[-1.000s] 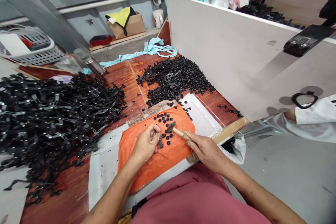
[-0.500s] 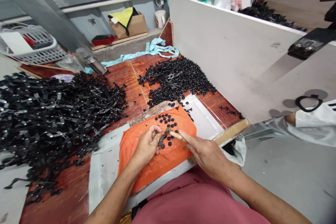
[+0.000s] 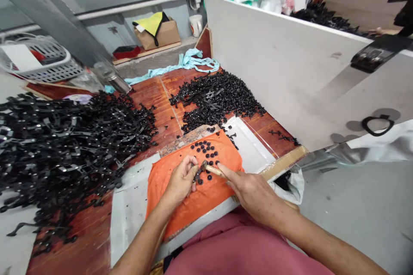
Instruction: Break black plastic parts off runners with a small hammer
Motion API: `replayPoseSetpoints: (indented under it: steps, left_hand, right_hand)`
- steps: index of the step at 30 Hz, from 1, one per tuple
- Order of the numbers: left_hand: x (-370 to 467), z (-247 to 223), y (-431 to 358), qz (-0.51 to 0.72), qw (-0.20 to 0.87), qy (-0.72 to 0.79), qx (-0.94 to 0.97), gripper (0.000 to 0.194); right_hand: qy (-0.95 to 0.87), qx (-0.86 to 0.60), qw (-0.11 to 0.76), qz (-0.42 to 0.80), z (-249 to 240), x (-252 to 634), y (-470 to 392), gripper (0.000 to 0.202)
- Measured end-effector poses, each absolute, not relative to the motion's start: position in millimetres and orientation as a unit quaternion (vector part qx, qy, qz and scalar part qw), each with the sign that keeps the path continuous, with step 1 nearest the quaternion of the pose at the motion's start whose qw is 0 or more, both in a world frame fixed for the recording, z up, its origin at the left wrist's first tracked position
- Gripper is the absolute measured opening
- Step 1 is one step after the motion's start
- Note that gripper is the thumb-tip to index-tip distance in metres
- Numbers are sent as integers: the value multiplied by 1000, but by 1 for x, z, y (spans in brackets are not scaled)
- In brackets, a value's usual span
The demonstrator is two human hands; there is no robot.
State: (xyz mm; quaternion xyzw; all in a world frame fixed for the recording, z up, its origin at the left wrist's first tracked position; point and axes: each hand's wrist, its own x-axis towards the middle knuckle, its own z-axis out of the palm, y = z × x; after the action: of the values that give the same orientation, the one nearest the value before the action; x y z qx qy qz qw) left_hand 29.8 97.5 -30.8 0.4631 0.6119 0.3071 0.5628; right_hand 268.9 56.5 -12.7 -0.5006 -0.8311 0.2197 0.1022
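Note:
An orange cloth [image 3: 180,197] covers a slab in front of me, with several small round black pieces [image 3: 206,149] scattered on it. My left hand [image 3: 181,177] pinches a dark part [image 3: 196,175] over the cloth, partly hidden by the fingers. My right hand [image 3: 250,187] is wrapped round the light wooden handle of a small hammer [image 3: 214,170], index finger along the handle. The hammer's dark metal head is beside my left fingertips, at the dark part; whether they touch is unclear.
A big heap of black parts [image 3: 64,137] lies on the left, and a heap of smaller black pieces [image 3: 222,94] behind the cloth. A pale upright board [image 3: 284,68] stands at the right. A metal flask [image 3: 116,79], white basket [image 3: 48,68] and mug [image 3: 195,25] are farther back.
The hammer head has shifted slightly left and down, closer to my left fingers. My left hand keeps its pinch, and the camera view has moved slightly.

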Motion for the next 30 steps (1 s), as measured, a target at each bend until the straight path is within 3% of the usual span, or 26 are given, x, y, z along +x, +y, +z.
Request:
replayPoseSetpoints:
  steps: [4,8,16,24,27,30]
  left_hand:
    - [28,-33,97,300,567,602,477,32]
    - [26,-37,97,296,568,597,483,34]
    - [24,-37,99,306,585,574,484,37]
    - [24,-21,95,274,574,573,517,35]
    - [-4,15,106,279,499,583,577,32]
    - [-61,76,127,274,284,666,633,34]
  right_hand:
    - [-831,-497,126,218,-14,267,57,56]
    - [-838,-505,77,192,-13,265,58,52]
    - [-829,-514,68,209,-8,259,60,52]
    - [-736,-486,239,407,2,289,62,54]
    - [-698,-543,246,396,-21,308,64,48]
    - [-650,-553,293,431,-45,317,68,26]
